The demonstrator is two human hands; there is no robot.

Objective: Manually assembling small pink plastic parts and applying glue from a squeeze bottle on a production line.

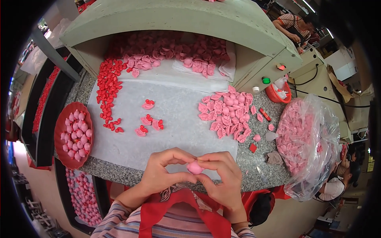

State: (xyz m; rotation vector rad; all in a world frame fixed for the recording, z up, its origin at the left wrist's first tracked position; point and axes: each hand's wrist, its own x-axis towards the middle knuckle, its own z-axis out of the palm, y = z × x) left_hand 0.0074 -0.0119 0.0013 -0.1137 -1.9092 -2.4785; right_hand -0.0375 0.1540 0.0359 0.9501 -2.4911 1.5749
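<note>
Two hands, left [166, 168] and right [222, 172], pinch one smooth pink piece [195, 167] between their fingertips by the counter's [258, 174] near edge. Over-hard squeezing could dent it, if soft; a slack grip could let it roll off that edge. The pale green housing [166, 18] roofs the far edge and may hinder reach there. A clear plastic bag [325, 131] bulges at the right edge, a red fluted bowl [75, 162] sits at the left. Pink shells [228, 113] heap right of centre; small red pieces [108, 85] line the left.
</note>
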